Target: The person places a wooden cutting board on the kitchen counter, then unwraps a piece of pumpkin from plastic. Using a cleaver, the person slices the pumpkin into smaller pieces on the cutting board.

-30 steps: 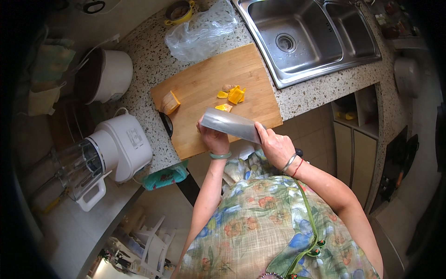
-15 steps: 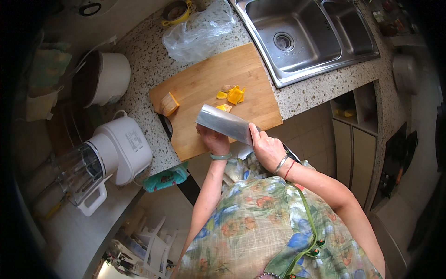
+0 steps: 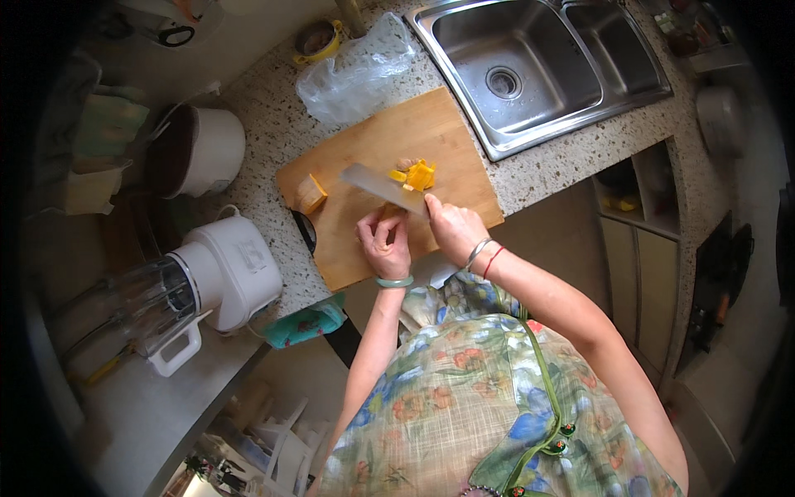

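My right hand (image 3: 455, 230) is closed round the handle of a cleaver (image 3: 383, 188), whose broad metal blade points left across the wooden cutting board (image 3: 356, 261). Just on the near side of the blade, my left hand (image 3: 384, 243) has its fingers bent and pinched on a piece of pumpkin (image 3: 389, 213), mostly hidden by the fingers and the blade. Beyond the cleaver lies a small pile of orange-yellow pumpkin peelings and bits (image 3: 421, 174). Toward the board's left edge rests a larger pumpkin chunk (image 3: 310, 195) with its rind on.
A double steel sink (image 3: 464, 124) borders the board at far right. Behind the board are a crumpled clear plastic bag (image 3: 356, 79) and a yellow pot (image 3: 317, 41). On the left stand a white blender (image 3: 240, 265) and a white round appliance (image 3: 217, 149). A teal cloth (image 3: 306, 323) hangs at the counter edge.
The cleaver and my right hand have moved away from my body, over the board. The blade has turned from flat to more edge-down. My left hand has come out from under it.
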Action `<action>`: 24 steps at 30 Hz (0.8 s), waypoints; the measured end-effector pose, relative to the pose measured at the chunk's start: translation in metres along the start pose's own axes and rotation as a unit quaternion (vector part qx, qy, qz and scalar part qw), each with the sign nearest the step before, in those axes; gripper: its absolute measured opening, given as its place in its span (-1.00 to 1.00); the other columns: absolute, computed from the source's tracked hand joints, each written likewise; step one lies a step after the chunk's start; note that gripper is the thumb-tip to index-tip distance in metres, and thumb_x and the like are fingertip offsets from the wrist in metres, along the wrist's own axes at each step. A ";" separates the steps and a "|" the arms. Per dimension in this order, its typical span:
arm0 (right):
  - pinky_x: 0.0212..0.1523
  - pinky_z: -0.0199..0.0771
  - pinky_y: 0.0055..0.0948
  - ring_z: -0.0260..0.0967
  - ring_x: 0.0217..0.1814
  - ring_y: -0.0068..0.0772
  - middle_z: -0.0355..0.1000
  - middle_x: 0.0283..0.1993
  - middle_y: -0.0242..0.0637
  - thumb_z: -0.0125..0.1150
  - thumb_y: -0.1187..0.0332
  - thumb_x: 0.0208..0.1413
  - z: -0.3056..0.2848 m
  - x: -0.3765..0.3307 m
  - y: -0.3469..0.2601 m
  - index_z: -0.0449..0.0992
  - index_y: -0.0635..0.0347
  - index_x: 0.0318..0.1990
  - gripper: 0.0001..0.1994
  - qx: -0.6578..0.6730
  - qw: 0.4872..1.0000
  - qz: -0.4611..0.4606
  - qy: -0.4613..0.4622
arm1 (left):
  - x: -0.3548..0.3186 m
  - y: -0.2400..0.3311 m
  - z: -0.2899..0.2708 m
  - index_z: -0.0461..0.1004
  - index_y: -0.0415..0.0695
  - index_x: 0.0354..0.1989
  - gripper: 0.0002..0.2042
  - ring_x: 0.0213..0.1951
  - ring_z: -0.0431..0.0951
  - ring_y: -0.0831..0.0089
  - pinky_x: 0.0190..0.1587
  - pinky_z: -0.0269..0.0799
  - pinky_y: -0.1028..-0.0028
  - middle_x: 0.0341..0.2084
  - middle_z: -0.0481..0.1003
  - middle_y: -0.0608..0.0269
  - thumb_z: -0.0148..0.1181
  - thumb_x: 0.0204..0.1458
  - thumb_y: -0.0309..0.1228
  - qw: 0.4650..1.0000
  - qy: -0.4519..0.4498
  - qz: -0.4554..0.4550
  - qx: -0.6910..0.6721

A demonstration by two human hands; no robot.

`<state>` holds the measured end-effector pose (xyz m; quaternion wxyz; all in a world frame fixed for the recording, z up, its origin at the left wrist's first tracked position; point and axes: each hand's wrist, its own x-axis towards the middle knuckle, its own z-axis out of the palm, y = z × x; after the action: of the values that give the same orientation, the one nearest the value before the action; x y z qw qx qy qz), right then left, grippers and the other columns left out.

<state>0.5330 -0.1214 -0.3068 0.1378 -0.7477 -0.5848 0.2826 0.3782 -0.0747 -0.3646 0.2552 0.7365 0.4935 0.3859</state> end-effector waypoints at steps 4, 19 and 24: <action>-0.31 0.50 0.07 0.50 -0.33 0.19 0.53 -0.35 0.07 0.10 0.45 0.14 -0.024 0.002 0.017 0.34 0.16 0.11 -0.64 0.113 0.990 -0.042 0.071 | 0.003 0.004 0.003 0.60 -0.08 -0.31 -0.83 -0.06 0.45 0.20 0.00 0.42 0.30 -0.14 0.45 0.16 0.45 -0.07 -0.51 1.000 0.009 -0.025 -0.011; -0.44 0.55 -0.20 0.54 -0.43 -0.13 0.47 -0.35 -0.17 0.10 0.44 0.14 -0.038 -0.040 0.031 0.38 0.16 0.16 -0.60 -0.073 0.993 0.002 0.095 | 0.028 0.051 -0.039 0.59 -0.06 -0.17 -0.79 0.03 0.45 0.19 0.11 0.31 0.25 -0.08 0.49 0.22 0.36 0.00 -0.51 0.995 0.005 0.094 0.029; -0.44 0.51 -0.43 0.49 -0.41 -0.46 0.36 -0.42 -0.36 0.08 0.41 0.11 -0.035 -0.034 0.039 0.36 0.23 0.25 -0.50 -0.231 0.965 -0.035 0.118 | 0.053 0.085 -0.036 0.59 -0.11 -0.04 -0.76 0.17 0.43 0.21 0.29 0.21 0.21 -0.03 0.56 0.17 0.21 0.17 -0.33 0.968 -0.190 0.157 0.054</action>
<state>0.5794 -0.1604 -0.2913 0.0385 -0.7664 -0.6397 0.0447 0.4055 -0.0581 -0.2629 0.2407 0.8770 0.3345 0.2472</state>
